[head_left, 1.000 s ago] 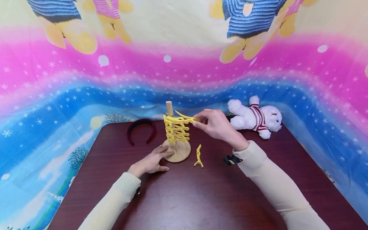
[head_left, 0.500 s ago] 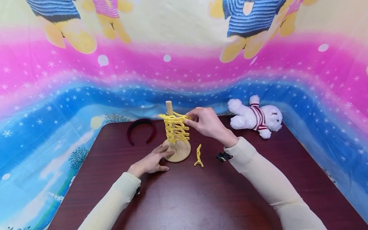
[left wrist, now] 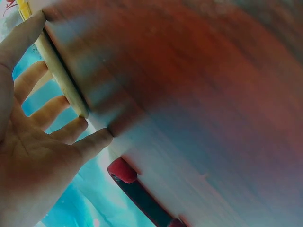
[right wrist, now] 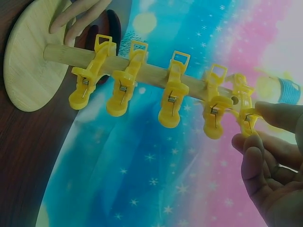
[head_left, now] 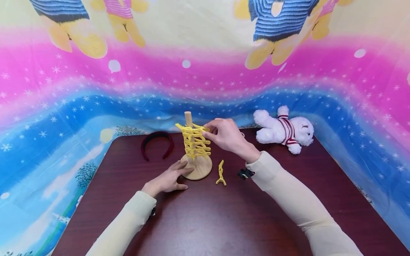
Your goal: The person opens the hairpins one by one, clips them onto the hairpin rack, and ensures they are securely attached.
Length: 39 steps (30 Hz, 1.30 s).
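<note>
My right hand [head_left: 225,134] pinches a yellow alligator hair clip [right wrist: 243,90] between thumb and fingers, at the upper end of a wooden post [head_left: 188,119]. In the right wrist view its jaws reach toward the post's tip, above the others. Several matching yellow clips [right wrist: 175,97] are clamped in a row along the post. My left hand [head_left: 166,180] rests with spread fingers on the post's round wooden base [head_left: 203,170], its thumb on the table. Another yellow clip [head_left: 221,173] lies loose on the table, right of the base.
A dark red headband [left wrist: 123,171] lies left of the stand. At the back right of the brown table [head_left: 205,220] a white plush bear [head_left: 270,137] lies on its side. A printed cloth [head_left: 205,81] hangs behind the table.
My right hand has moved left with its clip, bringing the clip from the post's right side across to the upper post. The left hand stays on the base.
</note>
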Available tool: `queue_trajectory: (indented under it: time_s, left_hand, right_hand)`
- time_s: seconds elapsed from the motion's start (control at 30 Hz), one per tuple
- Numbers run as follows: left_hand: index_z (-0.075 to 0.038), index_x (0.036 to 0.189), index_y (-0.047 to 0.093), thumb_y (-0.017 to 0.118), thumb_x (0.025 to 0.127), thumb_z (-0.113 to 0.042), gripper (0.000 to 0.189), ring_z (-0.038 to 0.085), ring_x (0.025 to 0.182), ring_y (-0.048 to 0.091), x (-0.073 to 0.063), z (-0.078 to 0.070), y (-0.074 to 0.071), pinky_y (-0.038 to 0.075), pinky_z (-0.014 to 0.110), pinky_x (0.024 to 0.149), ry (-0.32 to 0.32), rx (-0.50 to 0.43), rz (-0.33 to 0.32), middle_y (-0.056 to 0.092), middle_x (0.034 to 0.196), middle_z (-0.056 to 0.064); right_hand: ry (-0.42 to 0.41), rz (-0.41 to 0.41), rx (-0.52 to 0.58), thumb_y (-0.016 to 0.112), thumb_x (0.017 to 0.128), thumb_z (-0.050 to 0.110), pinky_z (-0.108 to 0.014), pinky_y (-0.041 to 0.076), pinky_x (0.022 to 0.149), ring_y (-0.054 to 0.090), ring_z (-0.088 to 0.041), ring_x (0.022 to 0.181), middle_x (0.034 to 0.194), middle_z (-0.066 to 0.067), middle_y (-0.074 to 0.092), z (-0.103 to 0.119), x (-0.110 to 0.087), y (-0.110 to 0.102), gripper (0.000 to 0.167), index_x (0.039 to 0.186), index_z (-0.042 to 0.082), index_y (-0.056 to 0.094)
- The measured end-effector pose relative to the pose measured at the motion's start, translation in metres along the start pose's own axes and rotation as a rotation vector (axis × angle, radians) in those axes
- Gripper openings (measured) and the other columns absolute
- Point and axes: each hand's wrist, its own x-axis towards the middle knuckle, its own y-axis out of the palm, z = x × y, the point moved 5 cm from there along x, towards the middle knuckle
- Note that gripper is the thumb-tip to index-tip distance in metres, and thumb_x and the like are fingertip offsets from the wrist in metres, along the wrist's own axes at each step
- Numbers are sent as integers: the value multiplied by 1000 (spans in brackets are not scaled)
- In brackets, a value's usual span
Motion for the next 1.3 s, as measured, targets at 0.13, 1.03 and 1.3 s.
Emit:
queue_trajectory:
  time_s: [0.13,1.03,1.3]
  left_hand:
    - [-20,149,49,77,87,-34,70,48,151,20,0,1,1,27,60,119,2,6,1,28,163,21]
    - [-17,148,50,79,86,-33,70,50,150,21,-1,0,-1,28,62,118,7,-1,-18,29,162,23]
    - [-19,149,50,78,86,-33,70,48,150,21,0,0,0,28,59,119,8,12,-10,29,162,22]
  right_hand:
    - [17,0,4,73,91,32,-32,55,69,68,-13,77,94,-1,72,-1,1,1,28,112,13,77]
    - [104,33,35,72,90,38,-33,54,71,66,-13,82,96,1,72,-13,3,-1,36,118,15,73]
    - [117,45,54,72,90,43,-31,52,68,65,-11,81,95,4,70,-18,2,0,39,119,17,72]
